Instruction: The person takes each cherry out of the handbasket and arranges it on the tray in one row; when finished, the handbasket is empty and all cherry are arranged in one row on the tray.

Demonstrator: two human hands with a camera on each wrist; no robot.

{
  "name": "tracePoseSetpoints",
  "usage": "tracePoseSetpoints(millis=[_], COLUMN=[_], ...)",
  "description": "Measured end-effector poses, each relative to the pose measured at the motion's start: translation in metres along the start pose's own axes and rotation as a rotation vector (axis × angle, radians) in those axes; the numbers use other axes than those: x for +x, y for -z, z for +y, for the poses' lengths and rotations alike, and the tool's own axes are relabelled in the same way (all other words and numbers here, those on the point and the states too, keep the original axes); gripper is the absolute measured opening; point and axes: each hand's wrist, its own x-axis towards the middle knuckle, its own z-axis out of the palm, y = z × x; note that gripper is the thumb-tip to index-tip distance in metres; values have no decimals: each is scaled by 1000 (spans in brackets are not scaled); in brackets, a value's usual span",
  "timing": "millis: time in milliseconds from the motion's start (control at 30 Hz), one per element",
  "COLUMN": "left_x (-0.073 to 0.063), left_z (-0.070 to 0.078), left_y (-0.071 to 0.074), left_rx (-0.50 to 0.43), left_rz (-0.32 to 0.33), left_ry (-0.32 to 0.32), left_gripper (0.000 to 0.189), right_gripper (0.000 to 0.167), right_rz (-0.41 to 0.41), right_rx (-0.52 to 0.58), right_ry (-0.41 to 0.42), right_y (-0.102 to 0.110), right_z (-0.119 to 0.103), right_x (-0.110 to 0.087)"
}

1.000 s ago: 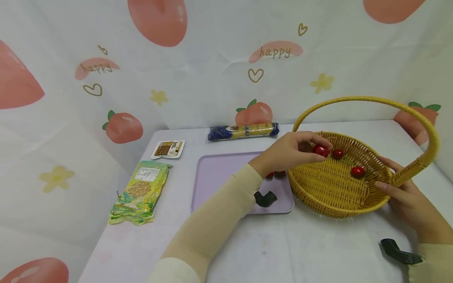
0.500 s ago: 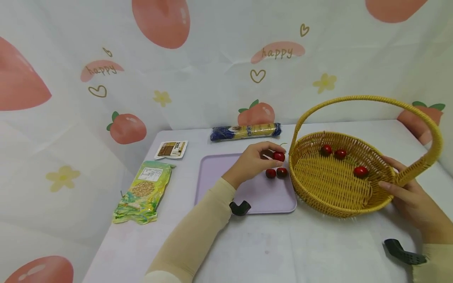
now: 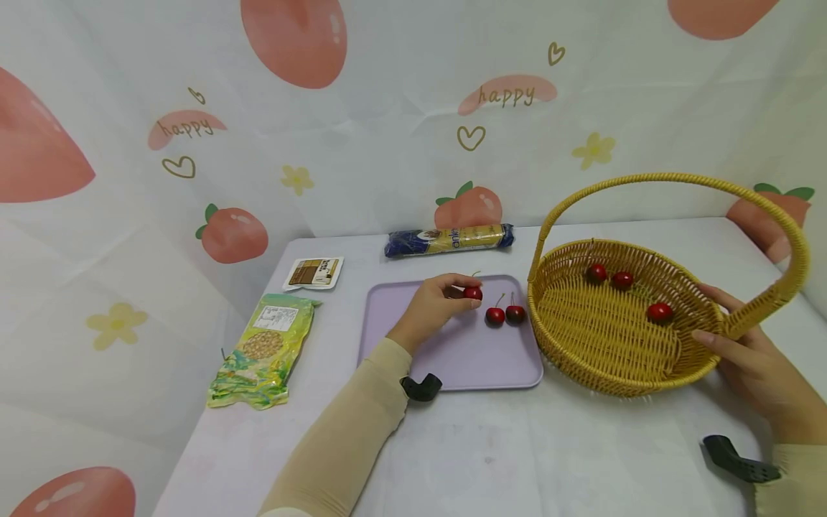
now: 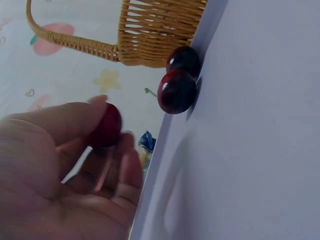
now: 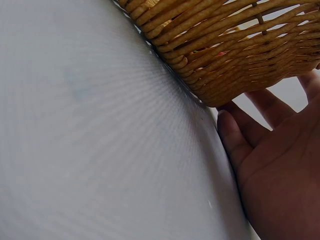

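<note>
My left hand (image 3: 431,309) pinches a dark red cherry (image 3: 473,294) between thumb and fingers, over the lilac tray (image 3: 452,362). In the left wrist view the same cherry (image 4: 106,126) sits at the fingertips, its stem hidden there. Two more cherries (image 3: 495,317) with stems rest side by side on the tray's right part. To the right stands a yellow wicker basket (image 3: 607,337) with a tall handle. Three cherries (image 3: 660,313) lie inside it. My right hand (image 3: 749,359) grips the basket's right rim, thumb over the edge, fingers outside against the weave (image 5: 235,65).
A blue and yellow noodle packet (image 3: 450,240) lies behind the tray. Farther left are a small brown and white sachet (image 3: 314,273) and a green-yellow bag (image 3: 263,352). The arched handle (image 3: 665,178) rises over the basket. A patterned cloth (image 3: 362,143) hangs behind the table.
My left hand moved left from over the basket to the tray, a cherry between its fingers throughout. The right hand stays on the basket rim.
</note>
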Motion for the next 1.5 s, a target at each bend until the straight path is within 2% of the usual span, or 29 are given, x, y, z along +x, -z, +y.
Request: tracePoseSetpoints(millis=[100,433,633,867,1067,1333,1500], left_x=[-1,-1,-2,-2,-2,-3,-3], left_z=[-4,-11,-13,-15,-15,-13,-13], left_y=[0,-4,-6,-6,-6,-6,-6], left_rx=[26,160,210,266,308,316,310], left_rz=[1,-46,-49,-49,-47,-53,-59], left_ry=[24,12,11,3,-4,7,9], left_gripper=[32,27,28,30,32,32,33], right_gripper=[72,73,71,72,71,71,71], right_rz=[-1,2,-9,2,3,19,12], right_rx=[14,-5,10,-23,4,5,4], right_ry=[9,13,12,4,-5,-43,-23], right_y=[1,2,2,0,-1,-2,-1], right_z=[-1,-1,-1,-2,-3,-3,-2], right_x=[1,1,1,2,1,-1,-1])
